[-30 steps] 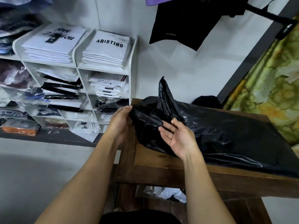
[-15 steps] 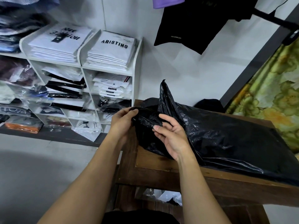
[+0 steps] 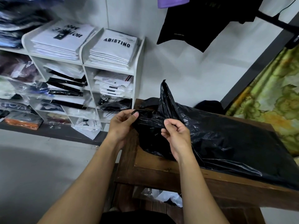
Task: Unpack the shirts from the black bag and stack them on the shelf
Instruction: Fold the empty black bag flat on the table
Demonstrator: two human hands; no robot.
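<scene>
Pinching is what the right hand (image 3: 176, 136) does now: a second ago it lay palm-up with its fingers straight against the plastic, and now those fingers are curled and grasp a fold of the black bag (image 3: 226, 139) at centre frame. The left hand (image 3: 123, 125), just left of it, has kept its hold, thumb and fingers closed on the crumpled edge of the same bag. With both hands gripping the gathered end from either side, the step in hand looks like pulling the mouth open. The unpacking itself has not begun: no shirt shows from the bag, and its contents are hidden. A twisted peak of plastic stands up behind the hands.

The bag lies along a dark wooden table (image 3: 161, 168) and runs from centre frame to the lower right, its left end hanging a little over the table's near corner. Pale plastic-wrapped items show under the table at bottom centre.

A white shelf (image 3: 139, 62) of cubbyholes stands at the left against a white wall (image 3: 178, 65). On its top sit two stacks of folded white shirts, one printed ARISTINO (image 3: 113, 52) and another with a black print (image 3: 61, 41) to the left of it. The compartments below hold bagged garments, some tilted. A black garment (image 3: 194, 25) and a purple one (image 3: 171, 1) hang at the top of the frame. Green floral fabric (image 3: 267, 102) fills the right edge, and grey floor (image 3: 40, 167) the lower left.
</scene>
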